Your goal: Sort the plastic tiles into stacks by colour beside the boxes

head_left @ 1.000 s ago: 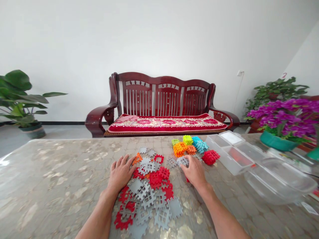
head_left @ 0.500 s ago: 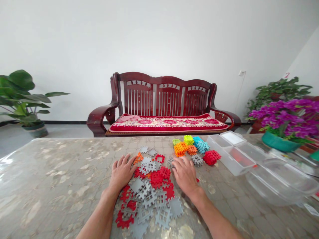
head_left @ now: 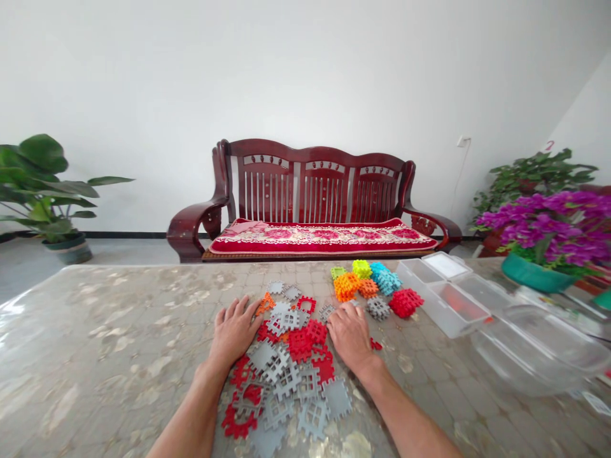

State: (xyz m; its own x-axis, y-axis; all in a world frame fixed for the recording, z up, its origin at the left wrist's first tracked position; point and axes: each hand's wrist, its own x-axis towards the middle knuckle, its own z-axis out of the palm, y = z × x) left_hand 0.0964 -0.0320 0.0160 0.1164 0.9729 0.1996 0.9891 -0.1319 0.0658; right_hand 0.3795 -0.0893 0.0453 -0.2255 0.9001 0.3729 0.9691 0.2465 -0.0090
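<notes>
Nearest: mixed heap of interlocking plastic tiles [head_left: 286, 376], mostly grey with red, flat on the patterned tabletop [head_left: 119, 362], between the two forearms. Tiles overlap; some are solid, some have window cutouts.

Left hand [head_left: 235, 331] is palm down along the heap's left edge, fingers loosely spread, grip wide, nothing visible in it. Thumb side is next to an orange tile [head_left: 265, 304] at the heap's far left.

Right hand [head_left: 351, 334] is back up, on the right of the heap, fingers bent. Bit of grey showing just past the fingertips; can't tell whether it's pinched or only covered. A loose grey window tile [head_left: 327, 312] lies just left of those fingers. Small red piece [head_left: 375, 344] sticks out right of the wrist.

Past the right hand, tiles sit in stacks by colour: dark grey stack [head_left: 379, 308], red stack [head_left: 406, 302], orange stack [head_left: 347, 286], light blue stack [head_left: 386, 278], yellow-green stack [head_left: 361, 268].

Right of the stacks: clear compartment box [head_left: 442, 316], red-orange contents showing through. Beyond it, purple flowers [head_left: 554, 222] in a teal pot [head_left: 537, 275].

Far: dark red wooden bench [head_left: 324, 152] with red floral mat [head_left: 324, 237], against a white wall [head_left: 305, 70].
</notes>
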